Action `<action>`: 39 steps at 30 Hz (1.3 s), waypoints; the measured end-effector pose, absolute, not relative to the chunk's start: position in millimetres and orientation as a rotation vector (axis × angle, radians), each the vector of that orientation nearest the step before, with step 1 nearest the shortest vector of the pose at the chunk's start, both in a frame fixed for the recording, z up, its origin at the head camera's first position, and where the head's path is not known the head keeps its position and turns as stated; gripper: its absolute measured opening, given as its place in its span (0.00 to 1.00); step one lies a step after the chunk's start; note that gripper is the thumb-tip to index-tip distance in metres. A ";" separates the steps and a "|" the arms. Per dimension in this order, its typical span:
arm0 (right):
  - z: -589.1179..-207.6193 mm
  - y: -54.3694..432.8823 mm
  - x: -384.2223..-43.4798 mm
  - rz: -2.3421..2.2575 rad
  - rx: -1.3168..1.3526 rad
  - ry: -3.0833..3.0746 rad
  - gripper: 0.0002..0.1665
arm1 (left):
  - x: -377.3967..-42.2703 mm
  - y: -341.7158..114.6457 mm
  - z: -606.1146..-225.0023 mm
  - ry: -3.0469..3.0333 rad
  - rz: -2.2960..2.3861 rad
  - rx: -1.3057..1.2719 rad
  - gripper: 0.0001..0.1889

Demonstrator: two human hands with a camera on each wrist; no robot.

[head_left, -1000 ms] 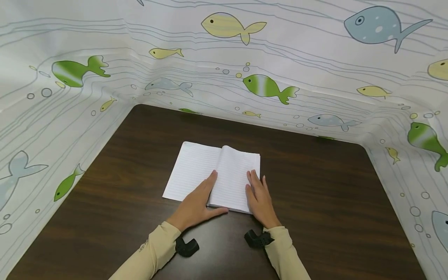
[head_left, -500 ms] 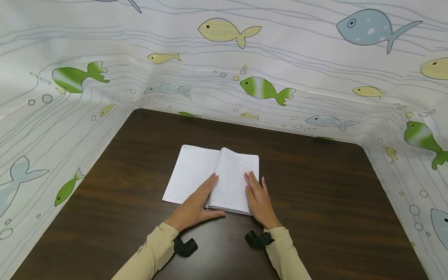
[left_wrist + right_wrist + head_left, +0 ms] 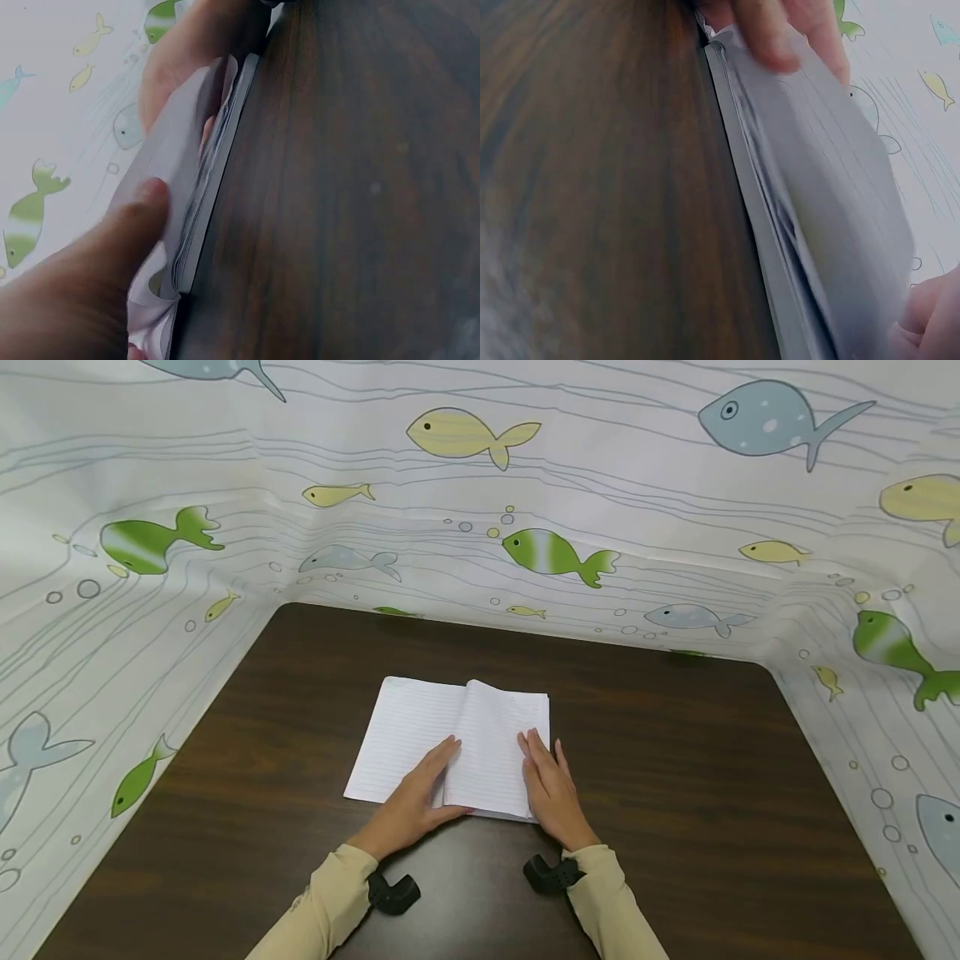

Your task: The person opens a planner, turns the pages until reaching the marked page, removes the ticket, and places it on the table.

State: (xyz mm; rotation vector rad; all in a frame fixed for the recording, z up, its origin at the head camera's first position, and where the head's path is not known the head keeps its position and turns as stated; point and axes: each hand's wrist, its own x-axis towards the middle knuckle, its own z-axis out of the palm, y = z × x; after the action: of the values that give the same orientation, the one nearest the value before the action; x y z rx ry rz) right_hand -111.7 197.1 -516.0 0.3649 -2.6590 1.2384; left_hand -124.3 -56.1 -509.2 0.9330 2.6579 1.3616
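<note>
A lined notebook (image 3: 408, 727) lies spread out on the dark wooden table, and a raised page (image 3: 487, 752) bows above its right-hand stack. My left hand (image 3: 411, 797) rests along the notebook's fold, fingers extended. In the left wrist view the left thumb (image 3: 146, 214) overlaps the lifted sheet near its bottom edge. At the right edge, my right hand (image 3: 553, 793) holds the sheet, with part of a finger showing underneath it in the left wrist view. The right wrist view has the curved sheet (image 3: 847, 195) standing off the pages below, right fingers (image 3: 934, 315) at its edge.
The brown wooden table (image 3: 675, 793) extends around the notebook on all sides. A white sheet printed with fish (image 3: 450, 568) stands as walls at the back, left and right. Each wrist wears a black camera mount (image 3: 393, 893) close over the tabletop.
The head view has shifted slightly. The left thumb has come up to the notebook's lower edge, and the page's lower edge has risen a little off the stack. The right hand stays at the right edge.
</note>
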 end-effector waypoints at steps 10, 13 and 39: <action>-516.2 194.7 -112.9 1.265 0.349 -2.653 0.27 | -116.4 -53.0 -514.8 2.795 1.269 0.979 0.41; -517.2 194.8 -112.9 1.296 0.285 -2.639 0.29 | -113.5 -48.3 -515.3 2.892 1.242 1.034 0.41; -513.7 194.1 -110.8 1.343 0.001 -2.636 0.40 | -116.9 -46.6 -514.5 3.019 0.719 1.160 0.29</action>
State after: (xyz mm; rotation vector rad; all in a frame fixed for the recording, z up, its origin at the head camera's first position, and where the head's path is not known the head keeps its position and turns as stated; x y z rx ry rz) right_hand -110.8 194.1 -513.7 0.0011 -2.6363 1.3431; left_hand -116.9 -46.6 -514.5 1.1599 3.0185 0.7190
